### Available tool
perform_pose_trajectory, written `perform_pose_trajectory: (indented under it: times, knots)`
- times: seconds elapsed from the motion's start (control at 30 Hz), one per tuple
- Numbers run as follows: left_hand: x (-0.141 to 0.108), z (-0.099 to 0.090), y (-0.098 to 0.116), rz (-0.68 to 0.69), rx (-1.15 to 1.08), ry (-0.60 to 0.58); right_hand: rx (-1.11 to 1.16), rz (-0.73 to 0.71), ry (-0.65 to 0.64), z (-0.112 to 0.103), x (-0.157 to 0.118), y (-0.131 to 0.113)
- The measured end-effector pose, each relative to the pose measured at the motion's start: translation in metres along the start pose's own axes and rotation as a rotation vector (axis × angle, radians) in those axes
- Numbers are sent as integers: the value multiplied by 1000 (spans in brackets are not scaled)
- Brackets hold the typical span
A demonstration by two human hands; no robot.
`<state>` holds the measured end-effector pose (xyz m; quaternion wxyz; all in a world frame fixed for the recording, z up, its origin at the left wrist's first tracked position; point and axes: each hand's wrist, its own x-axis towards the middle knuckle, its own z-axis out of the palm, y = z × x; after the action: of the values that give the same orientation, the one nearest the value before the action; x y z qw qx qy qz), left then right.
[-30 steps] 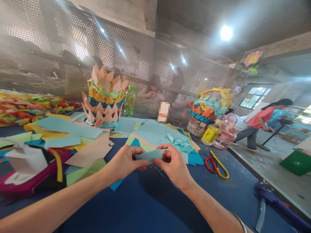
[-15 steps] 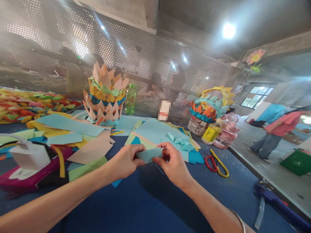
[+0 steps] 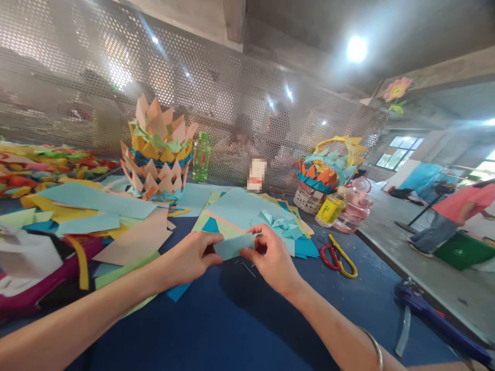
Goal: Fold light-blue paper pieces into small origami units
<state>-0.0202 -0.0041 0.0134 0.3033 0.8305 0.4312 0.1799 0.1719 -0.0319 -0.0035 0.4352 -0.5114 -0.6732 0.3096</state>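
- The left hand has thumb and fingers drawn together, pinching the left end of a small piece of light blue paper.
- The right hand pinches the right end between thumb and fingertips.
- The paper is raised above the worktop, about midway between its left and right edges.
- A light, even grip at both ends should serve best; pressing harder on one side would probably skew or crease it.
- Squaring its edges before pressing any fold seems wise; whether it is one layer or two, I cannot tell.
- Scissors lie toward the worktop's right edge, with a glue gun along that edge, both apart from the hands.
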Motion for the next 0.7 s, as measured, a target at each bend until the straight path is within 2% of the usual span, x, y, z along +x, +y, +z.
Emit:
perform_pose_trajectory:
  times: [0.13,0.4,0.63,0.7]
  knots:
    - [0,-3,0,-3,10,8,14,-13,-18,0,2,5]
    - [4,-2,-12,-5,-1,15,-11,10,52,-3,4,8]
    - [-1,-6,0,9,-15,13,-56,0,16,-5,2,5]
    - [0,-5,1,20,-24,-20,-80,-6,-23,-5,1,4]
